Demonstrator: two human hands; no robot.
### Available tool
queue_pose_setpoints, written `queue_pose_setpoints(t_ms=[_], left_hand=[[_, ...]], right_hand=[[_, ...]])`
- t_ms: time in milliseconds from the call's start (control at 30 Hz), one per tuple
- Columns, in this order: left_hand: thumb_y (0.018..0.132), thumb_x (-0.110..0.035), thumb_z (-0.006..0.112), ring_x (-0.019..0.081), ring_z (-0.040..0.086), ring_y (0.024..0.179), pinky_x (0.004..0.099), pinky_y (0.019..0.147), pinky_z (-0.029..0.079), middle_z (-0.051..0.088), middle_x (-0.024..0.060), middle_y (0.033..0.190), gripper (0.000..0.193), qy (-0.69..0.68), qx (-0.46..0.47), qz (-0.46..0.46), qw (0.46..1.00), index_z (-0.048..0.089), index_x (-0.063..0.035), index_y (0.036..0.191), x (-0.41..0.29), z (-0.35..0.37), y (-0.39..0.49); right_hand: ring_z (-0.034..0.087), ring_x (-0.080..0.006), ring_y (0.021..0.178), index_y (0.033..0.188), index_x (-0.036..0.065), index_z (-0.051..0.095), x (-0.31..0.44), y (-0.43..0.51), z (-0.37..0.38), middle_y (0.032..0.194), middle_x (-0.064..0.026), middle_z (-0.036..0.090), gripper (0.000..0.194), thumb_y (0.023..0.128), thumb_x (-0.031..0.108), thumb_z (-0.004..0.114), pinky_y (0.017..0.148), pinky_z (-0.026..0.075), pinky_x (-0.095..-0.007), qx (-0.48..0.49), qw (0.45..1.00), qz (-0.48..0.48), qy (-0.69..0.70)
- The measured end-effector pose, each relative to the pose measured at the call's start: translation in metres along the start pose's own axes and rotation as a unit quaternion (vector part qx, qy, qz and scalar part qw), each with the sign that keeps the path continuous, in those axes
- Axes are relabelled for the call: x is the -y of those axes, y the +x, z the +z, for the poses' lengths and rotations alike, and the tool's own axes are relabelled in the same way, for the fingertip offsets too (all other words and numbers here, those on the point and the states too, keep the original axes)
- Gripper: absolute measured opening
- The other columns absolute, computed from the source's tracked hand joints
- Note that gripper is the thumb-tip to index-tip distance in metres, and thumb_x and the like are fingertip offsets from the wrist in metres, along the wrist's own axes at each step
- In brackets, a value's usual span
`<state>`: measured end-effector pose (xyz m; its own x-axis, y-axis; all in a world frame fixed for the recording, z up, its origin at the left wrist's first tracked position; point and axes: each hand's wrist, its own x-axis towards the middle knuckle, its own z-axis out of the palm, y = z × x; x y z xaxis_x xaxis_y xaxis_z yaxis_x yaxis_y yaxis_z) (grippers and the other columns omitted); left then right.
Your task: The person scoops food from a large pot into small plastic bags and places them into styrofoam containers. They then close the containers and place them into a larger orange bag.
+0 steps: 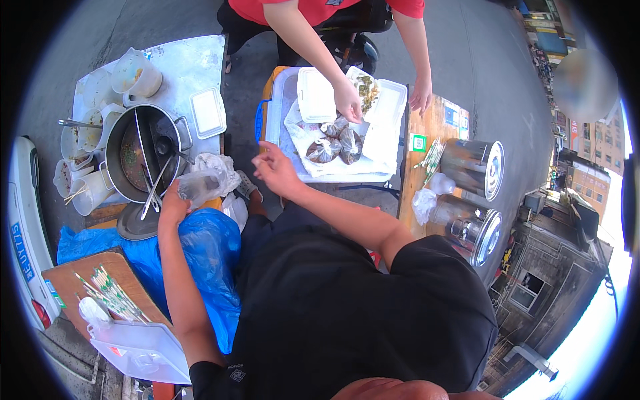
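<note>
My left hand (173, 206) pinches a thin clear plastic bag (199, 187) beside the divided metal pot (131, 145). Two ladle handles (151, 197) lean over the pot's near rim, close to that hand. Inside the pot, one half holds a reddish broth with green bits; a dark ladle is in the other. My right hand (276, 171) hangs in the air with fingers apart, holding nothing, near the front left of a white plastic tub (280, 120). On the tub lie three tied plastic bags of dark food (324, 150) and open foam boxes, one with food (367, 90).
Opposite, a person in a red shirt (320, 10) reaches one hand (348, 104) over the boxes. Plastic measuring jugs (137, 75) crowd the pot's left. Metal canisters (472, 167) stand on the wooden table at right. Wrapped chopsticks (112, 295) lie on a brown board.
</note>
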<state>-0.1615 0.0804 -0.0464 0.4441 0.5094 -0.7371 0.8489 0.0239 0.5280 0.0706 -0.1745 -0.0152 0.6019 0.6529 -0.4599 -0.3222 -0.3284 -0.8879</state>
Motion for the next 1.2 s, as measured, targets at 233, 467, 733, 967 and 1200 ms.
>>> queue_pose_setpoints(t_ms=[233,467,733,967,1200], left_hand=[[0.078,0.006,0.073,0.0351,0.067,0.121,0.0404,0.086,0.062,0.061,0.0258,0.141,0.078,0.059,-0.023,0.089,0.994,0.046,0.0022,0.152,0.007,0.001,-0.006],[0.079,0.008,0.068,0.0339,0.07,0.098,0.0422,0.082,0.056,0.068,0.0245,0.125,0.066,0.134,-0.107,0.188,0.967,0.055,-0.0004,0.144,0.023,0.005,-0.002],[0.085,0.002,0.065,0.041,0.058,0.132,0.0465,0.11,0.048,0.064,0.0254,0.136,0.044,0.131,-0.097,0.134,0.978,0.063,0.0002,0.129,0.005,0.004,-0.015],[0.086,0.009,0.059,0.0427,0.058,0.131,0.0463,0.111,0.047,0.061,0.0245,0.139,0.053,0.128,-0.1,0.176,0.971,0.06,0.0015,0.138,-0.014,-0.008,-0.079],[0.09,0.01,0.057,0.0407,0.062,0.125,0.0435,0.103,0.052,0.064,0.0192,0.135,0.04,-0.003,-0.078,0.364,0.928,0.064,0.0017,0.129,-0.097,0.02,-0.165]], right_hand=[[0.062,-0.0133,0.073,0.14,-0.002,0.05,-0.054,-0.1,-0.207,0.101,-0.0088,0.066,0.041,0.102,0.011,0.059,0.062,0.052,-0.0279,-0.354,0.913,0.199,-0.028],[0.062,-0.0098,0.075,0.132,-0.002,0.058,-0.023,-0.052,-0.023,0.104,-0.0083,0.068,0.041,0.1,0.02,0.073,0.068,0.053,-0.0262,0.033,0.989,0.135,-0.046],[0.072,-0.0301,0.087,0.111,-0.001,0.07,-0.117,0.077,0.108,0.094,-0.0122,0.074,0.042,0.093,0.036,0.077,0.079,0.055,-0.0459,0.097,0.932,0.019,-0.348],[0.054,-0.0065,0.068,0.098,0.004,0.068,-0.023,-0.009,0.09,0.078,0.0013,0.063,0.018,0.105,0.02,0.067,0.063,0.046,-0.0261,0.148,0.971,-0.023,-0.186],[0.059,-0.019,0.09,0.095,0.001,0.07,0.072,-0.082,0.052,0.126,-0.0132,0.057,0.009,0.093,0.005,0.077,0.082,0.052,-0.0342,0.185,0.931,-0.245,-0.196]])
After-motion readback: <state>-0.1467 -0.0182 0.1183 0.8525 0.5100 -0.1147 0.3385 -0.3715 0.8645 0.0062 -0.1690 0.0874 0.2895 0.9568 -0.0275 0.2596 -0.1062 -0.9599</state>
